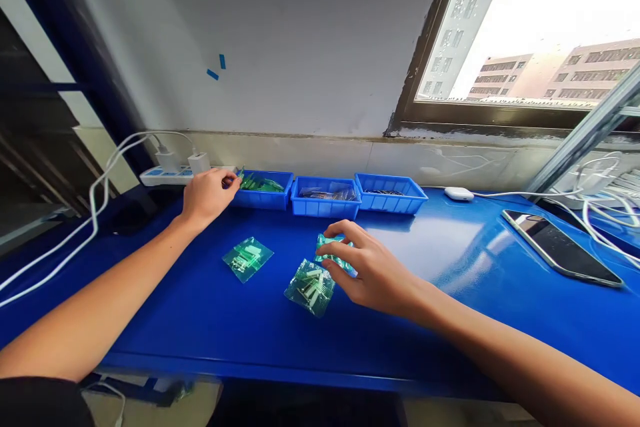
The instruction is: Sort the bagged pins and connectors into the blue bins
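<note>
My left hand [207,195] reaches to the rim of the leftmost blue bin [264,189], fingers pinched on a small green bag at the bin's edge. My right hand [365,267] rests on the blue table [450,267], its fingers curled over a green bag of parts [331,243]. A second green bag [310,287] lies just left of that hand, touching the fingertips. A third green bag [247,257] lies apart on the table between my arms.
Two more blue bins, a middle bin [325,197] and a right bin [391,193], stand in a row by the wall. A power strip [165,175] with chargers and white cables sits at the left. A phone [560,247] and a white mouse-like device [459,193] lie at the right.
</note>
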The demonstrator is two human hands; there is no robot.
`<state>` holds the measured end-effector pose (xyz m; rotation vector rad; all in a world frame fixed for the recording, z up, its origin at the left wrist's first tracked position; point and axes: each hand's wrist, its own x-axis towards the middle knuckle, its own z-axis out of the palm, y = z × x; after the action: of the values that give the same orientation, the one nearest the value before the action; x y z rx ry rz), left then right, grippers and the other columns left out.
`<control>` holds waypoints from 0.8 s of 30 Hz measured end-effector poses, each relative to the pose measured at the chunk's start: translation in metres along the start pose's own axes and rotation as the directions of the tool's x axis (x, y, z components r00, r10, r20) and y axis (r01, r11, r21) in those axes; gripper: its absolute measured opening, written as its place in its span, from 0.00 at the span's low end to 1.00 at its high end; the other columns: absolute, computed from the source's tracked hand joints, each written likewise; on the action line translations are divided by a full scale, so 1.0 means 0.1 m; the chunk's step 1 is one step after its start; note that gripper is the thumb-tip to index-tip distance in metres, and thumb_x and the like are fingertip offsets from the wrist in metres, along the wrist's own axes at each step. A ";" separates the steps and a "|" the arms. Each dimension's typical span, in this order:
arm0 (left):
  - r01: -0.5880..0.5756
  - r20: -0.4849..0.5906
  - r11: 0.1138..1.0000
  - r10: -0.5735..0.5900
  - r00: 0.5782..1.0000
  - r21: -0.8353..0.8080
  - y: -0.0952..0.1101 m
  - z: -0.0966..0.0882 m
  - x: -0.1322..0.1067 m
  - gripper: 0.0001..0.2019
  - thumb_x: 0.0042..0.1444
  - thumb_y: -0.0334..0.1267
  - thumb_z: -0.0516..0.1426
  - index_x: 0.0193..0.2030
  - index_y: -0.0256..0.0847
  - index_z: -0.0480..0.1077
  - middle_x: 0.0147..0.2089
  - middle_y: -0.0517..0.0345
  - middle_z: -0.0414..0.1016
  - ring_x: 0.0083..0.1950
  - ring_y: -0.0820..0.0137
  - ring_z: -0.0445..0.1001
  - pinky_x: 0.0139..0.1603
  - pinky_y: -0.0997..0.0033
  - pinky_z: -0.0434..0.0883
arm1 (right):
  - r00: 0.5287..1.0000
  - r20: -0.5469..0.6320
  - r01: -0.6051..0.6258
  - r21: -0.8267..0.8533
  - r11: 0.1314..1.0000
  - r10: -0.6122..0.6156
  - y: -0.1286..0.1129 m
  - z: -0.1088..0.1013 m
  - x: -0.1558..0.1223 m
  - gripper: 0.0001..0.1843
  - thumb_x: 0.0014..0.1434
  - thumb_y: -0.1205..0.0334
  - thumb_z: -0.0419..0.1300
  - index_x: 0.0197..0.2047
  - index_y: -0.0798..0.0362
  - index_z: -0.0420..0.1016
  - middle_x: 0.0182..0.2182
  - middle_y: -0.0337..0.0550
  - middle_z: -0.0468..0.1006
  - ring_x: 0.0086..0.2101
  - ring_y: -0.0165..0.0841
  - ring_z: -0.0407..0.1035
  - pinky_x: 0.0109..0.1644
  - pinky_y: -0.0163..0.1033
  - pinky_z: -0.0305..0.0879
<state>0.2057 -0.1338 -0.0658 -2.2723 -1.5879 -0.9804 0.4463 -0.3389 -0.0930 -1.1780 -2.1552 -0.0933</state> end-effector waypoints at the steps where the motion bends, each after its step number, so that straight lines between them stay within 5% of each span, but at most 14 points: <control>1: -0.003 0.017 0.999 0.002 1.000 0.044 0.01 0.01 -0.01 0.15 0.54 0.46 0.52 0.38 0.42 0.76 0.40 0.51 0.78 0.42 0.57 0.75 0.40 0.64 0.68 | 1.000 0.006 -0.001 0.006 1.000 0.001 0.00 0.00 0.00 0.10 0.61 0.66 0.53 0.42 0.55 0.75 0.43 0.52 0.70 0.39 0.34 0.69 0.42 0.43 0.70; 8: -0.091 0.131 0.987 0.073 0.989 0.132 0.02 0.03 0.00 0.21 0.59 0.51 0.45 0.39 0.44 0.76 0.50 0.52 0.76 0.59 0.49 0.60 0.57 0.43 0.51 | 0.994 0.110 0.016 0.035 0.999 -0.020 0.00 0.00 0.01 0.10 0.62 0.65 0.52 0.41 0.56 0.75 0.35 0.48 0.73 0.37 0.35 0.67 0.40 0.41 0.66; 12: -0.094 0.141 0.988 0.076 0.987 0.125 0.03 0.06 0.00 0.21 0.58 0.50 0.45 0.41 0.43 0.75 0.51 0.50 0.75 0.62 0.50 0.57 0.59 0.43 0.49 | 0.984 0.178 0.013 0.045 0.999 -0.021 0.00 0.01 0.01 0.10 0.61 0.65 0.54 0.43 0.56 0.74 0.34 0.46 0.73 0.37 0.34 0.66 0.41 0.40 0.65; 17: -0.087 0.132 0.995 0.079 0.988 0.053 0.04 0.06 0.02 0.23 0.59 0.47 0.46 0.56 0.40 0.66 0.49 0.47 0.76 0.62 0.53 0.58 0.59 0.46 0.50 | 0.965 0.262 0.015 0.024 1.000 -0.020 -0.02 0.01 0.00 0.11 0.61 0.60 0.56 0.46 0.54 0.72 0.34 0.45 0.73 0.37 0.34 0.66 0.43 0.42 0.65; 24: -0.192 0.294 0.970 0.142 0.945 0.150 0.09 0.10 0.04 0.24 0.61 0.50 0.42 0.48 0.40 0.72 0.52 0.43 0.73 0.61 0.51 0.61 0.60 0.42 0.46 | 0.943 0.332 0.056 -0.064 0.996 -0.031 -0.05 0.00 -0.02 0.18 0.60 0.52 0.56 0.49 0.53 0.71 0.38 0.49 0.71 0.41 0.40 0.66 0.46 0.49 0.65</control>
<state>0.2183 -0.1288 -0.0692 -2.4538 -1.4800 -0.4693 0.4430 -0.3435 -0.0929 -1.2602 -2.4900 0.0089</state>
